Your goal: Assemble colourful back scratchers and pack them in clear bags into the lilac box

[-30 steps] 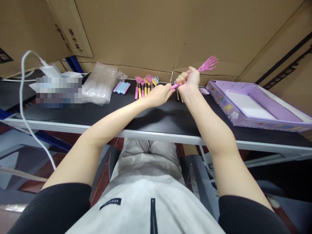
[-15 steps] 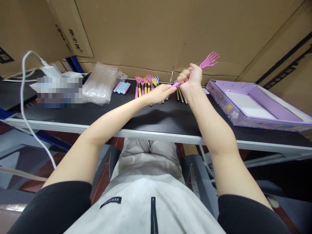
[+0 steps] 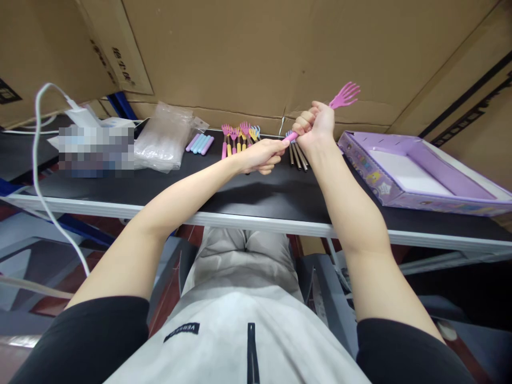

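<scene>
A pink back scratcher (image 3: 344, 96) slants up to the right above the black table, its claw-shaped head clear of my right hand. My right hand (image 3: 316, 127) is closed around its upper part, hiding the middle. Lower down, my left hand (image 3: 264, 154) pinches the pink handle end, fingers curled. Behind the left hand lie several back scratchers (image 3: 240, 140) with pink, yellow and blue heads, partly covered by that hand. Several metal rods with blue heads (image 3: 298, 157) lie below the right hand.
Purple and blue handles (image 3: 200, 143) lie in a row beside clear plastic bags (image 3: 164, 138). A purple open box (image 3: 424, 165) stands on the right. Cardboard (image 3: 240, 58) walls the table's back. A white cable (image 3: 38, 144) hangs at left.
My left hand's fingers have curled in more around the handle end. The back scratcher and my right hand have shifted slightly upward.
</scene>
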A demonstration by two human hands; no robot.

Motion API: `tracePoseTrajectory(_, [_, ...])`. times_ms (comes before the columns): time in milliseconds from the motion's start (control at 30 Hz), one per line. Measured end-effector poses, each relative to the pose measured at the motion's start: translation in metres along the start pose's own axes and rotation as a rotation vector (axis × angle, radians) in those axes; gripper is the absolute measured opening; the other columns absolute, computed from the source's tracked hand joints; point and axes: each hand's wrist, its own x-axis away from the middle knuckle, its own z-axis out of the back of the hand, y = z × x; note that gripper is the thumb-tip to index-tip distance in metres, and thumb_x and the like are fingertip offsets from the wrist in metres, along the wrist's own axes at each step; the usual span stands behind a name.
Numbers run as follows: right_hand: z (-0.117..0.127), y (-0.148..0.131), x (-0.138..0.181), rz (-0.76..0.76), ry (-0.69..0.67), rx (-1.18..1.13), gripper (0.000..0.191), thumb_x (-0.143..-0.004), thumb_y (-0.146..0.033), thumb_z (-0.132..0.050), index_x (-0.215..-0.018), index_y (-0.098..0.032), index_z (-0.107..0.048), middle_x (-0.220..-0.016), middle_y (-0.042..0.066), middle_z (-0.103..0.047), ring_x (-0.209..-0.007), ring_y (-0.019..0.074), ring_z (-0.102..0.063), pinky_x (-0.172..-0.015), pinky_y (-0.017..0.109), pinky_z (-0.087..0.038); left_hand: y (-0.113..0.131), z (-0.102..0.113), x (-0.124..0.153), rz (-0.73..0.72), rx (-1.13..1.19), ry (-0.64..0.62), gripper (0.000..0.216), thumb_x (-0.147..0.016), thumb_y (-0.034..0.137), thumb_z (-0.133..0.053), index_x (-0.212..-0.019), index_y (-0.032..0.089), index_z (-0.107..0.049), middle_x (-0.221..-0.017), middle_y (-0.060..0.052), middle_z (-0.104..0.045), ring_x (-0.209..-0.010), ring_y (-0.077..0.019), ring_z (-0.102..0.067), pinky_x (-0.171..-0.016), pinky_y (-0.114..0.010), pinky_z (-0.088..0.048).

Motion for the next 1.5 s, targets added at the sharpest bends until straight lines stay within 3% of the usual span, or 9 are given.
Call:
tracePoseTrajectory(200, [0.002, 0.000, -0.002, 0.001, -0.041, 0.002, 0.059, -0.101, -0.044, -0.062, -0.069, -0.024, -0.016, -0.049, -0.009, -0.007, -0.040, 0.0074, -0.011, -0.038, 0.021, -0.016, 0.003, 0.001, 0.004, 0.052, 0.083, -0.037, 0.051, -0.115, 0.046, -0.043, -0.070, 0.023, -0.034, -0.038, 0.013, -0.024, -0.026, -0.0037, -0.015, -0.033, -0.016, -0.017])
tracePoseTrajectory(467, [0.003, -0.005, 0.000, -0.015, -0.006, 0.020, 0.055, -0.105, -0.046, -0.055, -0.072, -0.023, -0.018, -0.052, -0.008, -0.010, -0.042, 0.0086, -0.013, -0.040, 0.022, -0.019, 0.003, 0.007, 0.003, 0.103, 0.130, -0.065, 0.056, -0.114, 0.050, -0.041, -0.066, 0.022, -0.035, -0.039, 0.012, -0.024, -0.025, -0.0037, -0.013, -0.032, -0.015, -0.016])
tracePoseTrajectory(867, [0.007, -0.012, 0.004, -0.010, -0.071, 0.004, 0.062, -0.096, -0.032, -0.067, -0.069, -0.023, -0.012, -0.050, -0.009, -0.003, -0.040, 0.0087, -0.010, -0.039, 0.024, -0.016, 0.001, 0.016, 0.002, 0.107, 0.075, -0.120, 0.058, -0.115, 0.048, -0.038, -0.064, 0.021, -0.037, -0.036, 0.010, -0.025, -0.024, -0.0051, -0.016, -0.031, -0.016, -0.019])
tracePoseTrajectory(1200, [0.005, -0.016, 0.009, -0.047, -0.036, -0.051, 0.059, -0.100, -0.033, -0.061, -0.071, -0.023, -0.011, -0.046, -0.009, -0.007, -0.038, 0.0085, -0.011, -0.037, 0.023, -0.017, 0.004, 0.020, 0.003, 0.114, 0.042, -0.117, 0.057, -0.116, 0.045, -0.036, -0.064, 0.022, -0.036, -0.036, 0.010, -0.025, -0.025, -0.0053, -0.016, -0.031, -0.016, -0.018])
tracePoseTrajectory(1400, [0.005, -0.017, 0.010, -0.050, 0.016, 0.040, 0.055, -0.107, -0.041, -0.049, -0.072, -0.023, -0.011, -0.043, -0.008, -0.012, -0.039, 0.0089, -0.011, -0.035, 0.022, -0.018, 0.003, 0.022, 0.002, 0.111, 0.024, -0.117, 0.056, -0.115, 0.047, -0.040, -0.065, 0.022, -0.036, -0.038, 0.010, -0.025, -0.025, -0.0047, -0.016, -0.031, -0.015, -0.021])
tracePoseTrajectory(1500, [0.006, -0.017, 0.009, -0.024, 0.005, 0.044, 0.057, -0.104, -0.038, -0.055, -0.071, -0.023, -0.011, -0.045, -0.008, -0.008, -0.040, 0.0100, -0.009, -0.036, 0.023, -0.017, 0.002, 0.024, 0.002, 0.095, 0.017, -0.122, 0.056, -0.114, 0.048, -0.041, -0.064, 0.023, -0.035, -0.038, 0.010, -0.025, -0.025, -0.0048, -0.017, -0.030, -0.015, -0.021])
